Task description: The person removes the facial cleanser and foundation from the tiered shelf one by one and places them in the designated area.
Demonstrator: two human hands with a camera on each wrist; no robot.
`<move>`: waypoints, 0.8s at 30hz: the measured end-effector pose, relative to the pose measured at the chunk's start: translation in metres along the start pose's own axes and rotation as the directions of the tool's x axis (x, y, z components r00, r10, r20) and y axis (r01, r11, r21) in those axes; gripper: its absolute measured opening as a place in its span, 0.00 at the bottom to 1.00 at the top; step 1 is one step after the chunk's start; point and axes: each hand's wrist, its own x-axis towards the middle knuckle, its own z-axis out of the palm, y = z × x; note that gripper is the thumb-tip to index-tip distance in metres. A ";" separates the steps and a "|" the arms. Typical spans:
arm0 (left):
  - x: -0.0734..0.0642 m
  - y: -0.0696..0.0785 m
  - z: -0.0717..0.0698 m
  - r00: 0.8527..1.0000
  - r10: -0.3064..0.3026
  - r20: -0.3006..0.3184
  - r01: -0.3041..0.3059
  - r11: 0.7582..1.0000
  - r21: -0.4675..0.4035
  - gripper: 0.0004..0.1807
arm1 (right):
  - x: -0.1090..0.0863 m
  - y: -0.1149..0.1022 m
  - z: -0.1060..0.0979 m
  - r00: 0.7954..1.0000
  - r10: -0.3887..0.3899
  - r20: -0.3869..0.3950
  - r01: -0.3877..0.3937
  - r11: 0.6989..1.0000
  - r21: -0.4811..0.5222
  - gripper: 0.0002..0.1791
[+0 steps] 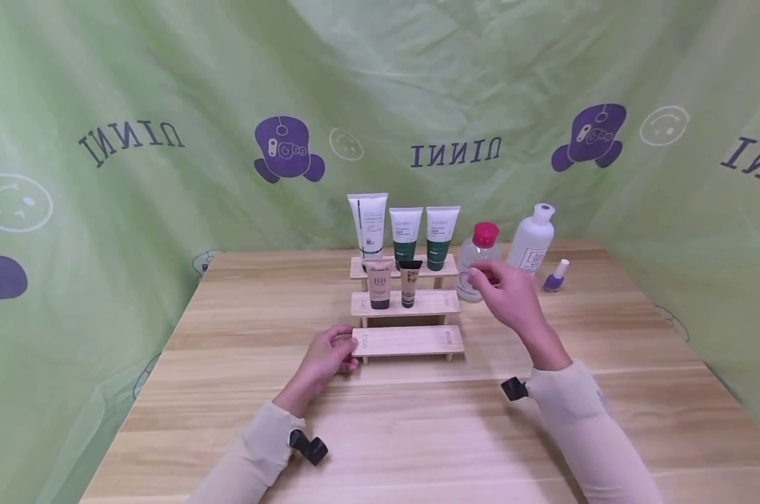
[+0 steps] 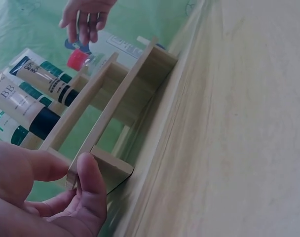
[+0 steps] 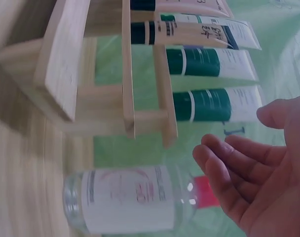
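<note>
A three-tier wooden display shelf stands mid-table. My left hand pinches the left end of its lowest tier; in the left wrist view the thumb and fingers lie on either side of the board. My right hand hovers before a clear bottle with a red cap, its fingers loosely bent and holding nothing. In the right wrist view, the hand is apart from the tubes, close to the bottle's cap. A pink BB cream tube and a small black-ended tube stand on the middle tier.
On the top tier are a tall white tube and two white-and-green tubes. Right of the shelf stand a white bottle and a purple nail polish bottle. A green printed curtain encloses the wooden table.
</note>
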 end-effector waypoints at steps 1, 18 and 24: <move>0.000 0.000 0.000 1.000 0.000 -0.002 0.000 1.000 -0.003 0.25 | 0.003 -0.001 0.003 1.000 0.001 0.016 -0.001 1.000 0.017 0.18; -0.003 0.001 0.005 1.000 0.005 0.008 -0.004 0.999 -0.045 0.26 | 0.018 -0.022 0.059 0.978 0.020 0.207 -0.071 0.968 0.241 0.22; -0.004 0.001 0.006 1.000 0.002 0.004 -0.002 0.999 -0.042 0.26 | 0.018 -0.025 0.069 0.986 -0.003 0.166 -0.047 0.953 0.298 0.18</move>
